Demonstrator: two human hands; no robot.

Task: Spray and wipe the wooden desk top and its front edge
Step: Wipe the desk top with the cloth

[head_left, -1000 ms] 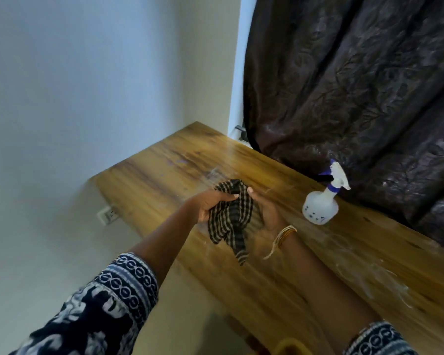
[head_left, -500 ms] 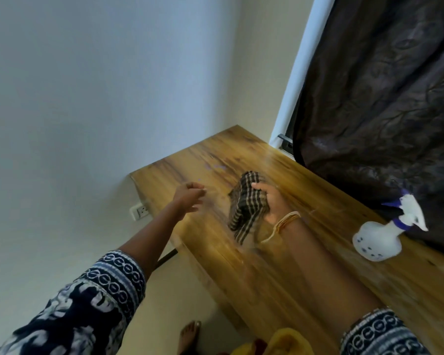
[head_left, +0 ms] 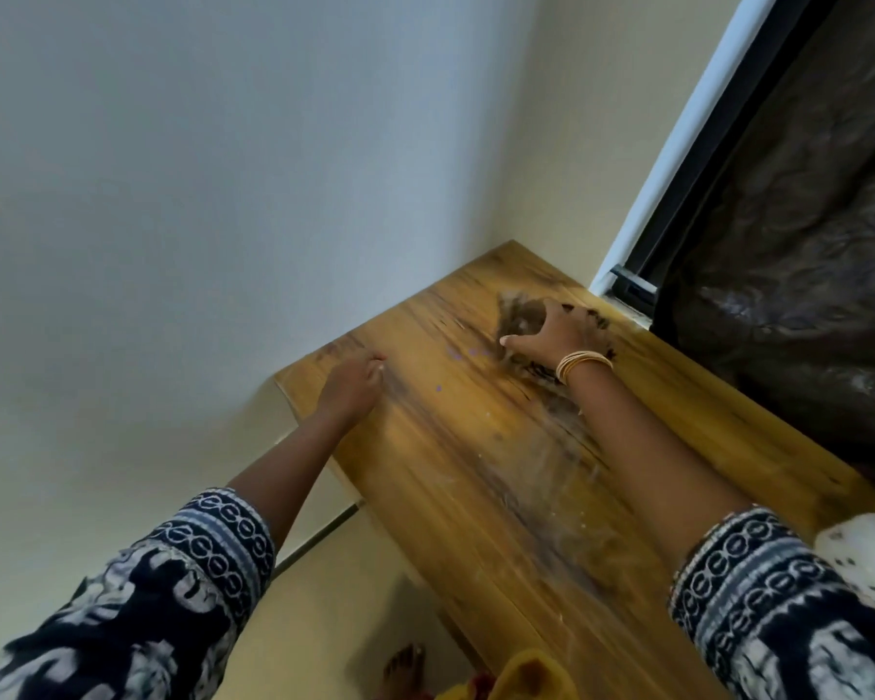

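- At far corner of grained wooden bench [head_left: 481, 447]: right hand [head_left: 551, 336] flat, pressing blurred dark cloth [head_left: 519, 315].
- Left hand [head_left: 352, 386] empty, fingers loosely curled, on bench near front edge.

The wooden desk [head_left: 476, 472] runs from the near right to a far corner where two walls meet, its grain streaked dark and light with pale smears and a few small specks. A dark, motion-blurred cloth [head_left: 519, 315] lies flat near the far corner under the right hand [head_left: 551, 336]. The left hand [head_left: 352, 386] rests on the top by the front edge. A white spray bottle [head_left: 865, 553] stands at the right border
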